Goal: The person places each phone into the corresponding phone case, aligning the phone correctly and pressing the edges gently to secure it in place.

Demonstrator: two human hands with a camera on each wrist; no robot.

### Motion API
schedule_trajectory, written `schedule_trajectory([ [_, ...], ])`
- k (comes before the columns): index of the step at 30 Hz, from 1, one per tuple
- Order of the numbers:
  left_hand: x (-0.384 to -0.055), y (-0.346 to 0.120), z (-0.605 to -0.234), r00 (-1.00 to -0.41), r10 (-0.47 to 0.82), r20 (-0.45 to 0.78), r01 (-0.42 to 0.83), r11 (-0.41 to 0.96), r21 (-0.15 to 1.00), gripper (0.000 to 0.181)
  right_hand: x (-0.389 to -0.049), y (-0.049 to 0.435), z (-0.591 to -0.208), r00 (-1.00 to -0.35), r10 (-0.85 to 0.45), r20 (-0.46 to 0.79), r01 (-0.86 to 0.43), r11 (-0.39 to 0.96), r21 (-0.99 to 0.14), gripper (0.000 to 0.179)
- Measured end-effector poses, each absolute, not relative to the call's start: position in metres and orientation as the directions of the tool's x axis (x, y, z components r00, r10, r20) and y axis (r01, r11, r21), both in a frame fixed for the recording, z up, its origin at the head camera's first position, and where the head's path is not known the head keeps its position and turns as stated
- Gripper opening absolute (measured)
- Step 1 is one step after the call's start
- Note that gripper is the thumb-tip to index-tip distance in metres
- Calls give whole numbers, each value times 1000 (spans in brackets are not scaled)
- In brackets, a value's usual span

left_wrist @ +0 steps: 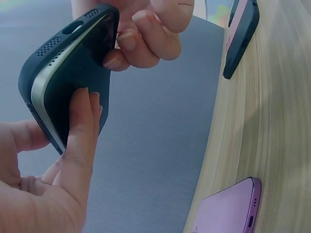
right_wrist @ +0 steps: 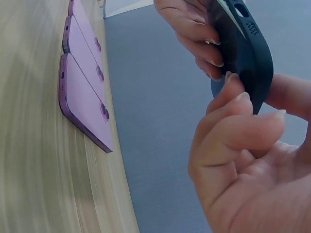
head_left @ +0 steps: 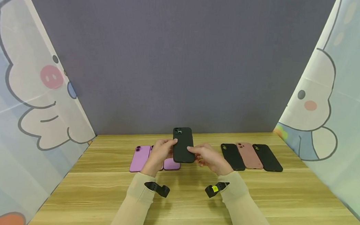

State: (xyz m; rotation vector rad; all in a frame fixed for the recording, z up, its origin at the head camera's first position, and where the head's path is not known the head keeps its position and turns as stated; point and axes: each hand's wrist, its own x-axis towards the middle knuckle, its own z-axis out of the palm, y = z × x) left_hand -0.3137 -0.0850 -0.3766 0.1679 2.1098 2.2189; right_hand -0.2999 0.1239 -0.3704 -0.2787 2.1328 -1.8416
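Observation:
Both hands hold a black phone case (head_left: 184, 147) up over the table, its back facing the head camera. Inside it sits a phone (left_wrist: 60, 85), dark screen side showing in the left wrist view; a pale edge of the phone shows along the case's bottom rim. My left hand (head_left: 160, 154) grips the left side, thumb on the case back and fingers (left_wrist: 80, 121) against the screen. My right hand (head_left: 209, 156) pinches the lower right corner, thumb on the back and fingers (right_wrist: 228, 104) curled beneath.
Purple phones (head_left: 140, 158) lie in a row on the wooden table (head_left: 101, 190), partly behind my left hand. To the right lie a black case (head_left: 233, 157), a pink case (head_left: 249, 156) and another black case (head_left: 267, 158). A grey panel (head_left: 183, 57) stands behind the table.

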Motion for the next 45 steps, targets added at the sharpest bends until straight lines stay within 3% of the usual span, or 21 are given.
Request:
schedule_trajectory([
  [18, -314, -87, -378, -986, 166, 32, 24, -53, 998, 34, -300, 125, -375, -926, -374, -54, -16, 182, -983, 40],
  [45, -315, -87, -375, -995, 98, 24, 15, -92, 996, 34, -299, 124, -371, -904, -416, -97, 35, 156, -987, 33],
])
